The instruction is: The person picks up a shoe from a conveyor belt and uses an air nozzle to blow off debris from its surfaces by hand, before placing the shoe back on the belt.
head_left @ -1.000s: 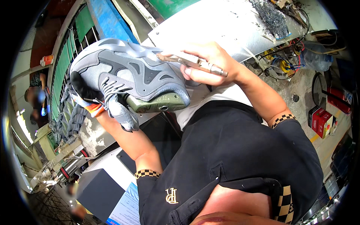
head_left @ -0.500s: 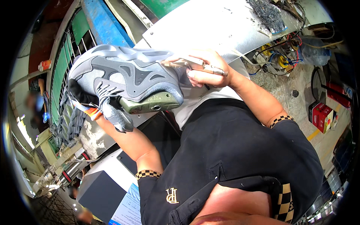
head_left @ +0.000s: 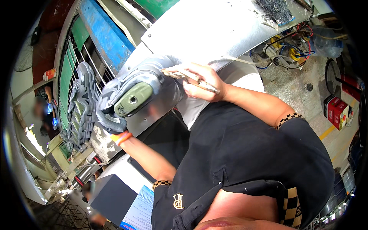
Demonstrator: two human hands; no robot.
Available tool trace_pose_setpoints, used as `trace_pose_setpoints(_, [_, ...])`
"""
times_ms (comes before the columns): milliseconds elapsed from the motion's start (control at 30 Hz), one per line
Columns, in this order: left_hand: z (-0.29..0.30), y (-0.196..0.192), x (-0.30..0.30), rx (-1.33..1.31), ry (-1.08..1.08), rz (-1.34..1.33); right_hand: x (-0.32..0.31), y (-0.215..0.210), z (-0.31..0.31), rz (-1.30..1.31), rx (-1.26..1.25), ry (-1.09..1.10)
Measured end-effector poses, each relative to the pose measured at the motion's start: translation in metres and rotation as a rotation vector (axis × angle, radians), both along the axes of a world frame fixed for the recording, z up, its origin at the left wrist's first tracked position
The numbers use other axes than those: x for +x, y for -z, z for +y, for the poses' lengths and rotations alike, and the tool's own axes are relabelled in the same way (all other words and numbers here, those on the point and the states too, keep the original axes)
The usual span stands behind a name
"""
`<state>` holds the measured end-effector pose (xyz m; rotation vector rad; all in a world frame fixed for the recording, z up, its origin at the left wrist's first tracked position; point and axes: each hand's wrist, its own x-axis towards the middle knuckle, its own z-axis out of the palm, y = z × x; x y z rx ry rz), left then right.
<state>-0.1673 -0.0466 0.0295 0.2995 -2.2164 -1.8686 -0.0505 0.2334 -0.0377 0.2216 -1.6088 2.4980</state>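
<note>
In the head view, a grey shoe [head_left: 151,69] is seen left of centre, its opening filled by a green block [head_left: 138,95]. A slim metal tool [head_left: 196,79] is gripped between the closed fingers of the right hand [head_left: 207,81], its tip brought to the shoe's edge; contact cannot be made out. The left hand [head_left: 116,137] is mostly hidden behind the shoe, so its grip cannot be told. More grey shoes [head_left: 83,97] are lined up at the left of the frame.

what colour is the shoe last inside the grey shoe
Olive green with dark marks; the shoe last shows in the head view.
</note>
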Motion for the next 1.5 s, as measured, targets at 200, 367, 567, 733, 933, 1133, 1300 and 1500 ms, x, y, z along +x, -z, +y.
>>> trace_pose_setpoints(200, [-0.082, 0.036, 0.085, 0.272, 0.072, -0.267, -0.016, -0.008, -0.019, 0.019, 0.157, 0.075])
trace_pose_setpoints(367, [-0.031, 0.006, 0.156, 0.143, 0.084, -0.453, -0.011, -0.003, -0.026, -0.006, 0.146, 0.033])
trace_pose_setpoints(567, [0.012, 0.0, 0.179, 0.206, 0.201, -0.652, -0.012, 0.003, -0.028, -0.004, 0.178, 0.062])
trace_pose_setpoints(733, [0.026, 0.011, 0.174, 0.515, 0.26, -0.775, -0.02, 0.0, -0.024, -0.071, 0.168, 0.029])
trace_pose_setpoints(933, [0.045, 0.019, 0.163, 0.673, 0.287, -0.762, -0.03, -0.001, -0.022, -0.151, -0.089, -0.026])
trace_pose_setpoints(1133, [0.072, 0.015, 0.153, 0.66, 0.252, -0.803, -0.019, -0.009, -0.011, -0.243, -0.313, -0.228])
trace_pose_setpoints(1300, [0.083, 0.011, 0.148, 0.615, 0.231, -0.809, -0.01, -0.008, 0.009, -0.249, -0.184, -0.283])
trace_pose_setpoints(1500, [0.076, 0.018, 0.15, 0.67, 0.276, -0.792, -0.056, 0.005, 0.005, 0.004, 0.28, 0.046])
